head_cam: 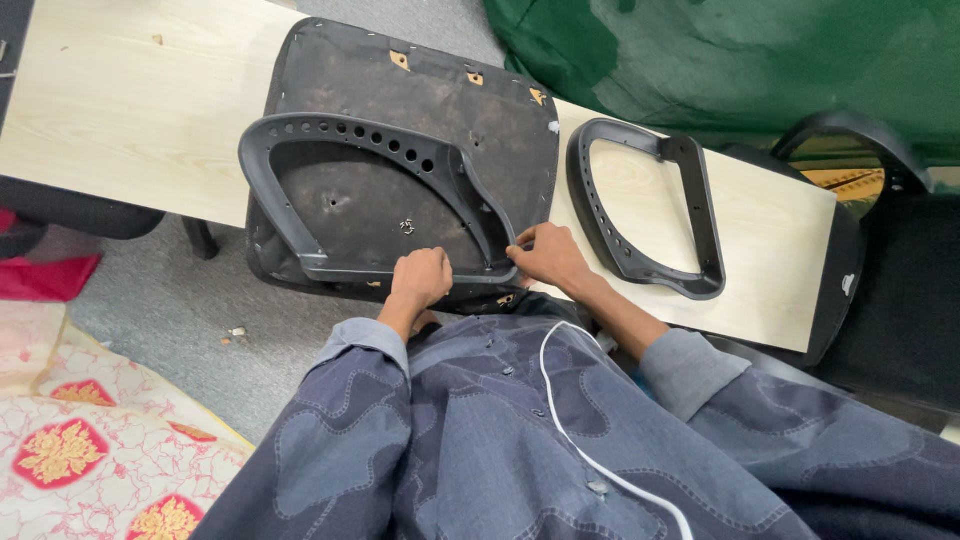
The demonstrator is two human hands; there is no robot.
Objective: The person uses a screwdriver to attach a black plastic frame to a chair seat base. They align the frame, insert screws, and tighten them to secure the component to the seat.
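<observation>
I have a black plastic loop-shaped chair armrest with a row of round holes (pixel 375 190) lying on an upturned black chair seat with a worn fabric underside (pixel 450 100), and both my hands are on the armrest's near bar. My left hand (pixel 420 278) is curled into a closed grip over that bar, knuckles up, close to the seat's near edge. My right hand (pixel 545 255) sits just to the right of it, fingers pinched shut on the corner where the bar meets the armrest's curved upright. The two hands are near each other but not touching.

Beyond my grip the armrest arches up and away to the left over the seat, its holes running along the far curve. A small metal fitting (pixel 407 227) shows on the seat inside the loop, just ahead of my left hand. The seat rests on a pale wood-grain tabletop (pixel 120 100) and overhangs its near edge.

To the right of my right hand, a second black plastic armrest of the same shape (pixel 645 215) lies flat on the tabletop, apart from the seat. Farther off on that side stands a black chair (pixel 880 250), with green cloth (pixel 740 60) beyond it. Below my left hand is grey floor, and farther left a red and white patterned mat (pixel 90 440). A white cable (pixel 570 430) runs down my blue denim shirt.
</observation>
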